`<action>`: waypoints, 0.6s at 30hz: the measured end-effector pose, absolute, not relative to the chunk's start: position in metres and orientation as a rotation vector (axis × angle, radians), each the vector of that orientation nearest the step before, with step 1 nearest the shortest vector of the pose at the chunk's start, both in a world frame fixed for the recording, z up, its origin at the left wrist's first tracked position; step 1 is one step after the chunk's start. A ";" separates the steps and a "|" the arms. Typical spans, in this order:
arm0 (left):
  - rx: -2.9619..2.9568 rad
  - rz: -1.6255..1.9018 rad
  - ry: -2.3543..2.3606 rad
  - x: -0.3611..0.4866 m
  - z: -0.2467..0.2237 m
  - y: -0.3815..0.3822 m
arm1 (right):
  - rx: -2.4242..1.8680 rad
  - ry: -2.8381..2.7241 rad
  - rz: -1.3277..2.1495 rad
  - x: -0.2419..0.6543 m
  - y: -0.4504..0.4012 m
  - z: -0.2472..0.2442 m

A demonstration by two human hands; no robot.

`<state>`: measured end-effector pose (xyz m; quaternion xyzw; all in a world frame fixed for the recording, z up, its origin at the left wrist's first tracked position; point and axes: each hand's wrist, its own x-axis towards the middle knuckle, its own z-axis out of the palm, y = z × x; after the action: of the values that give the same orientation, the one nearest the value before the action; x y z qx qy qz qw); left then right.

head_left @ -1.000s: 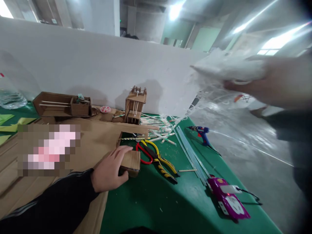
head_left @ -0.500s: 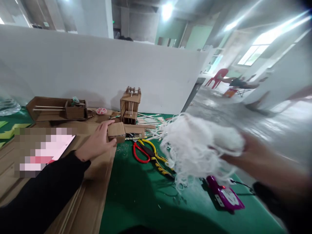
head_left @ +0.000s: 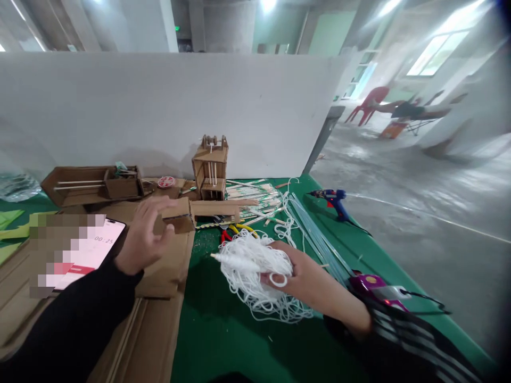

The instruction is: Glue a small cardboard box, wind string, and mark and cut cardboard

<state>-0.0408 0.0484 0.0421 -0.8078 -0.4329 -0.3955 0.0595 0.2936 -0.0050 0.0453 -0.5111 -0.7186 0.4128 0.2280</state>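
My right hand point(head_left: 307, 271) grips a tangled bundle of white string point(head_left: 243, 290) over the green tabletop, its loose loops hanging toward the surface. A pale tapered spool wound with string points left out of the bundle. My left hand point(head_left: 143, 239) is held with fingers apart beside a small cardboard box point(head_left: 179, 215), and nothing shows in its grasp. From that box a flat cardboard strip point(head_left: 223, 206) extends to the right. Behind stands an upright cardboard tower point(head_left: 211, 159) with white sticks inside and small wheels on top. Partly covered by the string are red handles point(head_left: 224, 236) and yellow handles point(head_left: 242, 229).
Paper-wrapped sticks point(head_left: 261, 197) lie behind the string. Clear rods point(head_left: 319, 244), a blue glue gun point(head_left: 337, 202) and a corded purple device point(head_left: 367, 284) are on the right. Leftward are a phone point(head_left: 107, 234), flat cardboard point(head_left: 159, 314) and a long cardboard box point(head_left: 75, 189). A white partition point(head_left: 159, 106) rises behind.
My right hand has brought the white string leftward and lower, covering much of the pliers and scissors-like handles. My left hand has come off the small cardboard box, and the view has shifted slightly.
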 end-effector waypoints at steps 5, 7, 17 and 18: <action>-2.715 -0.913 -1.027 0.023 0.052 -0.008 | -1.319 -1.959 1.170 0.286 -0.005 0.034; -2.768 -0.658 -1.002 0.042 0.051 -0.014 | -1.290 -1.957 1.152 0.285 -0.006 0.028; -2.995 -0.248 -1.094 0.054 0.026 -0.001 | -1.261 -1.880 1.234 0.289 -0.005 0.019; -3.007 -0.264 -1.105 0.052 0.026 -0.001 | -1.247 -1.834 1.296 0.291 -0.004 0.019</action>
<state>0.0516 -0.0014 0.0256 -0.9349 -0.3434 -0.0822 -0.0364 0.2914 -0.0039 0.0189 -0.4658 -0.6849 0.4840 0.2823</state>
